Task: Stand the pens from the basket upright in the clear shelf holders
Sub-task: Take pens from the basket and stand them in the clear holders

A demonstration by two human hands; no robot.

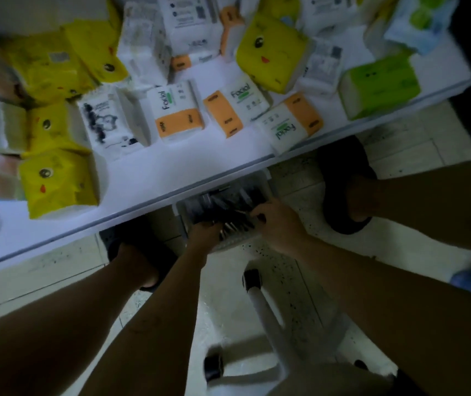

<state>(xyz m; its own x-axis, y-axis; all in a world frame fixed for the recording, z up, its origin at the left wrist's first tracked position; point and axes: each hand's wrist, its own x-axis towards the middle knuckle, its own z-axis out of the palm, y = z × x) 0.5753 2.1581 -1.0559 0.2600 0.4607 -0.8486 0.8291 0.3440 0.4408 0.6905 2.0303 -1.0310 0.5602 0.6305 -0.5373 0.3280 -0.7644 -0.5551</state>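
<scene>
Pens lie heaped in the white basket on the floor, half under the shelf edge. My left hand digs into them at the basket's near side, though I cannot tell its grip. My right hand curls its fingers around pens at the basket's right.

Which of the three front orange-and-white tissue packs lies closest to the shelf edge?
The rightmost pack, its lettering upside down; the middle pack and left pack sit farther back.
</scene>
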